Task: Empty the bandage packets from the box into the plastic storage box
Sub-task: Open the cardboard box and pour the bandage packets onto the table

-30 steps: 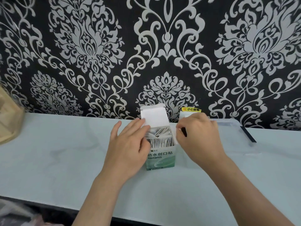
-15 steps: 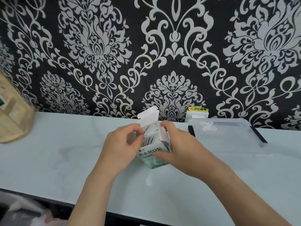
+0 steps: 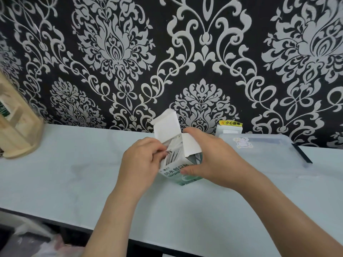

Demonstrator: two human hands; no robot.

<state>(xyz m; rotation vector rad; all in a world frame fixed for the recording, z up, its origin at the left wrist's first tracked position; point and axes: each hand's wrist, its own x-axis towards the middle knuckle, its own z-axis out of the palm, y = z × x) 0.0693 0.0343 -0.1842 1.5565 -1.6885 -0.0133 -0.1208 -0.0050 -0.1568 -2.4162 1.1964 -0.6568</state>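
One bandage box (image 3: pixel 176 169) at table (image 3: pixel 74 173) centre, tilted, flaps open; right hand (image 3: pixel 209 160) gripping its side; left hand (image 3: pixel 143 162) pinching packets (image 3: pixel 172 154) at mouth. One plastic storage box (image 3: pixel 269 147) at 2 o'clock. Since half-second ago, hardly changed

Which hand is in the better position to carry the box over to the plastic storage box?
Probably the right hand. It already wraps the bandage box and is on the side nearer the plastic storage box. The left hand has its fingers at the packets in the opening.
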